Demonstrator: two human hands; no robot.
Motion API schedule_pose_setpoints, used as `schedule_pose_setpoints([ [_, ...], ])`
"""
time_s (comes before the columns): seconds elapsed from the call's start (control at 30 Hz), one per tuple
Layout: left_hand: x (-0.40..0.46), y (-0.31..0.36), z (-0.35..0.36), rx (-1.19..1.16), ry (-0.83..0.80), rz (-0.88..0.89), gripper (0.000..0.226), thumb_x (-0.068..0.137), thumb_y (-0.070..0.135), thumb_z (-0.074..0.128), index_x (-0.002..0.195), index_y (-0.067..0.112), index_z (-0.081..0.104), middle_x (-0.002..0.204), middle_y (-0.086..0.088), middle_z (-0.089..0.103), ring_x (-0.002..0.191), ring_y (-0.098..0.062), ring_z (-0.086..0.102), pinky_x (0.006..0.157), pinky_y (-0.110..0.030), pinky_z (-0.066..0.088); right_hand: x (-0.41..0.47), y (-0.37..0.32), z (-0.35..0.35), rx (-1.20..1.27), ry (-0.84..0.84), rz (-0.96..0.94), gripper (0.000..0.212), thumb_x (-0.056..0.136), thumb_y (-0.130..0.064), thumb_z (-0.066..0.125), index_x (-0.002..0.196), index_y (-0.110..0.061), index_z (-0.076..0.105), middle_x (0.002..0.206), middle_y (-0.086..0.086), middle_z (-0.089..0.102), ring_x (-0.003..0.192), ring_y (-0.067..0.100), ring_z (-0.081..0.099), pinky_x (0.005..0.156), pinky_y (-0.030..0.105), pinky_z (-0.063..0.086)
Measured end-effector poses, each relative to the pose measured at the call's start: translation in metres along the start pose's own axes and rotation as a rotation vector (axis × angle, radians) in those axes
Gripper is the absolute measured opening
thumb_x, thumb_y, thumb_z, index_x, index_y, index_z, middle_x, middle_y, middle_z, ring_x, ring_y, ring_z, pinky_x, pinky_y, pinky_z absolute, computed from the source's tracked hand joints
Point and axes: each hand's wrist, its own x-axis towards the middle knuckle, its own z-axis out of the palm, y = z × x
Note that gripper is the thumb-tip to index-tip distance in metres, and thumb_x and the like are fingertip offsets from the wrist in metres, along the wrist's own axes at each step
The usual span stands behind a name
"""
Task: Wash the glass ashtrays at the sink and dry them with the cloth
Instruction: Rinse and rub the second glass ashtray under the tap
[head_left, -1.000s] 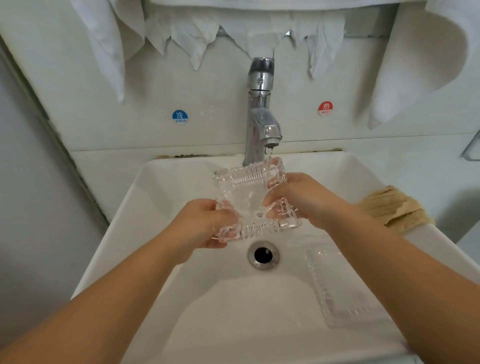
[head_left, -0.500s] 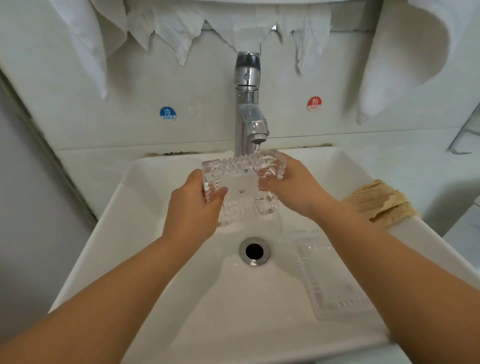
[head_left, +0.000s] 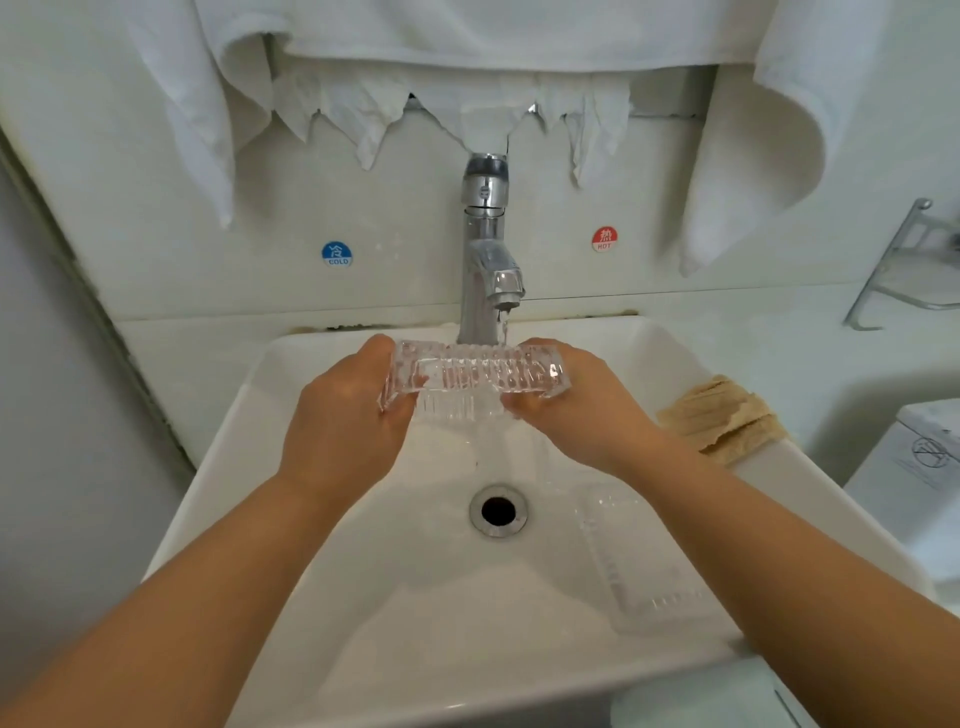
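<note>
I hold a square ribbed glass ashtray (head_left: 475, 376) under the chrome tap (head_left: 485, 260), where a thin stream of water falls onto it. The ashtray is tilted so its ribbed side wall faces me. My left hand (head_left: 343, 415) grips its left end and my right hand (head_left: 582, 410) grips its right end. A second glass ashtray (head_left: 631, 566) lies flat in the white sink (head_left: 363, 597), right of the drain and partly under my right forearm. A tan cloth (head_left: 722, 421) rests on the sink's right rim.
The drain (head_left: 497, 511) is open in the middle of the basin. White towels (head_left: 769, 119) hang on the wall above the tap. A metal rack (head_left: 914, 265) is fixed at the right, and a white toilet tank (head_left: 919, 467) stands at the lower right.
Both hands have raised the ashtray closer to the spout and tipped it from face-up to edge-on toward me. The second ashtray has not moved.
</note>
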Motion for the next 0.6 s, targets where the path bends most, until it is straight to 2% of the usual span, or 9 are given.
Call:
schedule_pose_setpoints([
  [0.1, -0.001, 0.003, 0.0, -0.004, 0.007, 0.035, 0.023, 0.092, 0.023, 0.058, 0.09, 0.0, 0.057, 0.068, -0.011, 0.061, 0.057, -0.031, 0.055, 0.052, -0.037, 0.046, -0.005, -0.003, -0.002, -0.026, 0.033, 0.006, 0.023, 0.088, -0.015, 0.057, 0.073, -0.031, 0.051, 0.075, -0.012, 0.057, 0.069, 0.002, 0.055, 0.059, 0.011, 0.04],
  [0.17, -0.002, 0.002, 0.002, -0.002, -0.047, 0.018, 0.021, 0.093, 0.021, 0.059, 0.095, 0.0, 0.058, 0.071, -0.013, 0.062, 0.06, -0.031, 0.056, 0.054, -0.037, 0.044, -0.009, -0.002, -0.003, 0.022, -0.061, 0.057, 0.015, 0.086, -0.012, 0.06, 0.077, -0.023, 0.054, 0.08, -0.005, 0.06, 0.075, 0.016, 0.061, 0.07, 0.03, 0.052],
  [0.23, -0.002, 0.001, 0.003, -0.025, -0.07, -0.009, 0.021, 0.092, 0.019, 0.06, 0.1, 0.0, 0.059, 0.074, -0.015, 0.063, 0.064, -0.033, 0.057, 0.058, -0.04, 0.046, -0.008, -0.001, -0.009, 0.052, -0.149, 0.096, 0.017, 0.085, -0.009, 0.063, 0.081, -0.024, 0.055, 0.086, 0.001, 0.061, 0.082, 0.025, 0.064, 0.078, 0.044, 0.055],
  [0.3, -0.001, 0.0, 0.001, -0.05, -0.046, -0.019, 0.022, 0.091, 0.019, 0.061, 0.101, 0.0, 0.059, 0.075, -0.015, 0.064, 0.066, -0.035, 0.059, 0.059, -0.043, 0.05, -0.002, 0.002, -0.02, 0.058, -0.278, 0.163, 0.029, 0.084, -0.002, 0.062, 0.101, -0.025, 0.057, 0.098, 0.0, 0.062, 0.091, 0.025, 0.065, 0.08, 0.043, 0.057],
  [0.37, 0.001, -0.001, -0.001, -0.053, 0.0, -0.016, 0.024, 0.09, 0.02, 0.063, 0.102, -0.001, 0.059, 0.075, -0.017, 0.066, 0.066, -0.037, 0.06, 0.06, -0.043, 0.051, 0.01, 0.006, -0.032, 0.019, -0.339, 0.26, 0.052, 0.085, 0.005, 0.058, 0.128, -0.024, 0.05, 0.115, -0.001, 0.058, 0.097, 0.022, 0.066, 0.081, 0.037, 0.058],
  [0.4, 0.001, -0.003, -0.002, -0.051, 0.023, -0.012, 0.024, 0.09, 0.019, 0.064, 0.101, -0.002, 0.06, 0.074, -0.018, 0.066, 0.064, -0.037, 0.06, 0.058, -0.043, 0.051, 0.016, 0.005, -0.038, 0.007, -0.301, 0.29, 0.057, 0.086, 0.007, 0.054, 0.134, -0.023, 0.046, 0.119, 0.0, 0.057, 0.098, 0.022, 0.065, 0.079, 0.036, 0.056],
  [0.47, 0.003, -0.006, -0.005, -0.06, 0.052, -0.014, 0.024, 0.09, 0.018, 0.064, 0.101, -0.002, 0.06, 0.073, -0.016, 0.065, 0.061, -0.035, 0.059, 0.055, -0.037, 0.049, 0.027, -0.003, -0.049, -0.011, -0.113, 0.26, 0.056, 0.088, 0.008, 0.046, 0.134, -0.022, 0.044, 0.121, 0.004, 0.056, 0.096, 0.024, 0.064, 0.071, 0.033, 0.053],
  [0.53, 0.003, -0.005, -0.007, -0.089, 0.068, -0.037, 0.019, 0.089, 0.013, 0.065, 0.102, 0.001, 0.062, 0.07, -0.007, 0.062, 0.057, -0.025, 0.053, 0.051, -0.027, 0.041, 0.039, -0.018, -0.055, -0.054, 0.051, 0.158, 0.057, 0.089, 0.002, 0.041, 0.139, -0.025, 0.037, 0.126, 0.003, 0.054, 0.097, 0.024, 0.063, 0.065, 0.028, 0.047],
  [0.6, 0.004, -0.003, -0.008, -0.1, 0.076, -0.057, 0.013, 0.087, 0.009, 0.066, 0.099, 0.004, 0.061, 0.064, 0.004, 0.053, 0.053, -0.013, 0.046, 0.05, -0.019, 0.033, 0.05, -0.035, -0.057, -0.072, 0.125, 0.061, 0.065, 0.09, -0.001, 0.041, 0.146, -0.032, 0.025, 0.133, 0.001, 0.047, 0.09, 0.019, 0.062, 0.063, 0.028, 0.045],
])
